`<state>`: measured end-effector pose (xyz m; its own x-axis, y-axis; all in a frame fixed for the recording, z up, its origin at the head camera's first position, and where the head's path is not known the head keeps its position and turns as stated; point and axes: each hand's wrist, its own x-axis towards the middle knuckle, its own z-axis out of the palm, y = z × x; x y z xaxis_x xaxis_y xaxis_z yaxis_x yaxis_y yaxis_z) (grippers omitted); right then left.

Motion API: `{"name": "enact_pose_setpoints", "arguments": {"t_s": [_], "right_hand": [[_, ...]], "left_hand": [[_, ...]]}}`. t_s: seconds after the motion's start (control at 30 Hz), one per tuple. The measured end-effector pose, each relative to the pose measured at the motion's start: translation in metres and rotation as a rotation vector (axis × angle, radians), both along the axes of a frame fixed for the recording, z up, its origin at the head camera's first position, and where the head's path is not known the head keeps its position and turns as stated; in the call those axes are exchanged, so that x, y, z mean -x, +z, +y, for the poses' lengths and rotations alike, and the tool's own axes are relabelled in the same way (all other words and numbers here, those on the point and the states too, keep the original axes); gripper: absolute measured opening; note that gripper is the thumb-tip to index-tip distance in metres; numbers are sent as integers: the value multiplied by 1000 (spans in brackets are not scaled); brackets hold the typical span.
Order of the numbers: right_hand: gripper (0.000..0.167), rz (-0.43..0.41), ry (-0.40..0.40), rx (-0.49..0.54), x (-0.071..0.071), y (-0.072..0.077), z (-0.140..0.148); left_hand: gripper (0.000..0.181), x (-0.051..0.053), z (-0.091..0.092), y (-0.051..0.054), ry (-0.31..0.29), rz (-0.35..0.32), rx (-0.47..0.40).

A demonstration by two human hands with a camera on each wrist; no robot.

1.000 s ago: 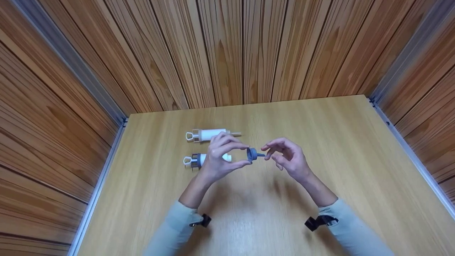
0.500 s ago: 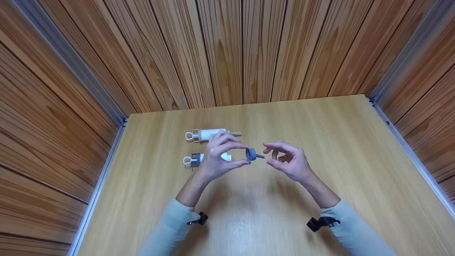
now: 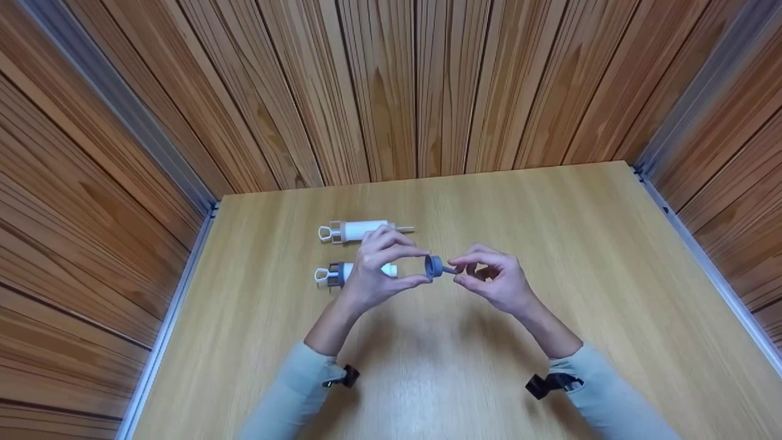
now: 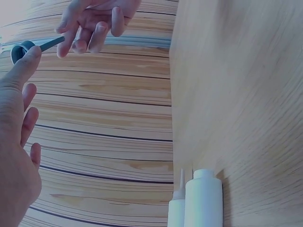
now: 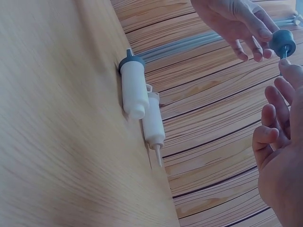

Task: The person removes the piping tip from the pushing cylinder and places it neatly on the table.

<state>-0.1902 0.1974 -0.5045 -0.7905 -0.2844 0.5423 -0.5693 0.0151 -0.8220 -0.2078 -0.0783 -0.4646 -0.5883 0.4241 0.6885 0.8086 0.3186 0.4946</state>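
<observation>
Between thumb and forefinger my left hand [image 3: 380, 269] pinches a blue-grey nozzle cap [image 3: 434, 267] by its wide round rim, above the table. The cap's hollow end faces left and its thin spout points right. My right hand [image 3: 496, 278] has its thumb and forefinger around the spout's tip, pinching it; the other fingers curl loosely. The left wrist view also shows the spout [image 4: 52, 44] reaching between the right fingers. Behind the left hand lies a white plunger bottle [image 3: 348, 272] with a blue-grey collar, partly hidden; its neck has no nozzle on it.
Farther back on the wooden table [image 3: 519, 220] lies a second white plunger bottle [image 3: 365, 230] with a pale collar and a thin nozzle pointing right. Wood-panelled walls [image 3: 391, 91] stand at the back and both sides, with metal rails along the edges.
My right thumb and forefinger, apart from the spout half a second ago, have moved left and closed around its tip. The left hand keeps its pinch on the cap, which has shifted slightly.
</observation>
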Motion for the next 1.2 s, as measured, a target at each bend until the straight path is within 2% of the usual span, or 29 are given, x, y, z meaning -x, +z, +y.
{"name": "enact_pose_setpoints", "arguments": {"t_s": [0.2, 0.33, 0.6, 0.93, 1.2], "right_hand": [[26, 20, 40, 38, 1, 0, -2], [26, 49, 31, 34, 1, 3, -3], [24, 91, -7, -2, -1, 12, -9], [25, 94, -10, -5, -2, 13, -15], [25, 101, -3, -5, -2, 12, -16]], "left_hand": [[41, 1, 1, -2, -9, 10, -7], [41, 1, 2, -4, -15, 14, -16], [41, 2, 7, -7, -25, 67, -28], [43, 1, 10, -12, -22, 59, -41], [43, 2, 10, -12, -11, 89, -41]]}}
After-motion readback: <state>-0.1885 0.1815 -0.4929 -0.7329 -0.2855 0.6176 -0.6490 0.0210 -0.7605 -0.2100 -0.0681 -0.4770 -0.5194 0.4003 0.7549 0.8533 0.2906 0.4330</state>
